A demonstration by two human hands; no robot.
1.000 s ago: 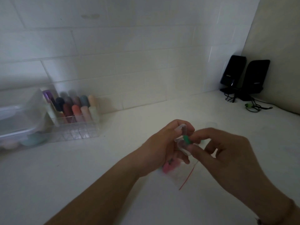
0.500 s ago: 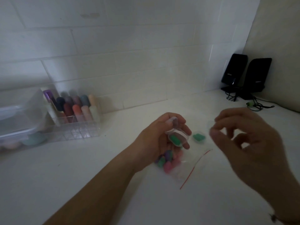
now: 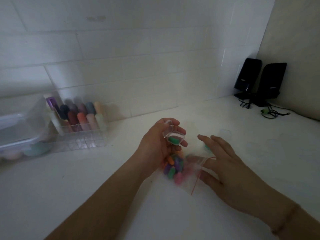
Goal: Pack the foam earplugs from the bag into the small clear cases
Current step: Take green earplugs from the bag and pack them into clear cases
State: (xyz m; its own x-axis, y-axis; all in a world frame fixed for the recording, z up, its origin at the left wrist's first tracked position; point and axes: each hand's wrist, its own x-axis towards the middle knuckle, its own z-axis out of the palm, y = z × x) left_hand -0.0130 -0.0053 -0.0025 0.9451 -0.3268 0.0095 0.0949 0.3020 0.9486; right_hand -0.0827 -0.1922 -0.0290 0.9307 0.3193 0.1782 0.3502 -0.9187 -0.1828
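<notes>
Centrally, small clear case [image 3: 174,135] with lid flipped up, one green earplug [image 3: 173,140] inside, pinched in curled left hand [image 3: 158,144] above bag [image 3: 180,168] of coloured plugs on white counter [image 3: 86,179]. Right hand [image 3: 223,160] flat, fingers straight, resting on bag mouth beside loose green plug [image 3: 206,147]. Likely risks: open case tipping and spilling its plug, or loose plug nudged away.

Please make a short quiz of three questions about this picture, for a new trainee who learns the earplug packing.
1. True or false: the small clear plastic case in the left hand holds a green foam earplug.
2. Which hand has straight fingers: A left, B right?
3. Fill in: the clear plastic bag of coloured earplugs has a ___ seal line.

Key: 1 true. 2 B, the right hand. 3 red.
</notes>
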